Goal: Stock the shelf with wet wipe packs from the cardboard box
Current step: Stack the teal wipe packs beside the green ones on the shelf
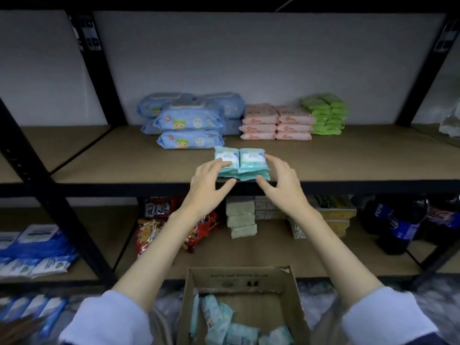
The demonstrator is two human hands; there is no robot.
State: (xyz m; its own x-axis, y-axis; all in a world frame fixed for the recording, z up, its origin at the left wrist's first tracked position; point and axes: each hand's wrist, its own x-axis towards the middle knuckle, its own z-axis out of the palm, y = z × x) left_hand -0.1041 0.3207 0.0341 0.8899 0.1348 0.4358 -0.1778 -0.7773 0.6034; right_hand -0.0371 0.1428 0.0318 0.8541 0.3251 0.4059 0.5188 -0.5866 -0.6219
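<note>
I am looking at the shelf (pixel 348 160) and some things are hard to see. The cardboard box (pixel 239 280) is cut off at the bottom edge, so I am only seeing part of the teal packs in the box (pixel 224 327). The blue and white packs (pixel 32 252) below the shelf, far to the left, are blurry, and I cannot read them. A shiny bag (pixel 450 120) at the right end of the shelf is cut off too.

The teal wet wipe packs (pixel 240 164) are sitting near the front edge of the shelf, two side by side with more under them. My left hand (pixel 211 180) is touching their left side, with its fingers spread over the top pack. My right hand (pixel 281 178) is just beside their right side, fingers spread wide and a little bent. I cannot tell if it is touching them. Neither hand is squeezing a pack.

Behind the teal packs, at the back of the shelf, big blue packs (pixel 191 120), pink packs (pixel 276 123) and green packs (pixel 326 113) are standing in piles.
</note>
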